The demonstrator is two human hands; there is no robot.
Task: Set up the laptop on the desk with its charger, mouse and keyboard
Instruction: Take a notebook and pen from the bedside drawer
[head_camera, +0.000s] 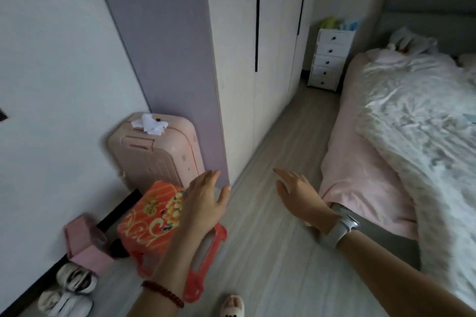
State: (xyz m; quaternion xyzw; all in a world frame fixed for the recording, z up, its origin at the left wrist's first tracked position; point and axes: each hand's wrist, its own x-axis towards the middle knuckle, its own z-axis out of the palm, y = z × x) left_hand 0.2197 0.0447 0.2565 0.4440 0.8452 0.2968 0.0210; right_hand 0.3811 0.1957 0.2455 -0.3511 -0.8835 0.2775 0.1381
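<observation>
No grip: flat hands (206, 203) over bedroom floor (270, 252)

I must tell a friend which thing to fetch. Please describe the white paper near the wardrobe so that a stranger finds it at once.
Start at the tall wardrobe and look at its purple side panel. A pink suitcase stands upright on the floor against it. The crumpled white paper lies on top of the suitcase, the only white thing there.
</observation>
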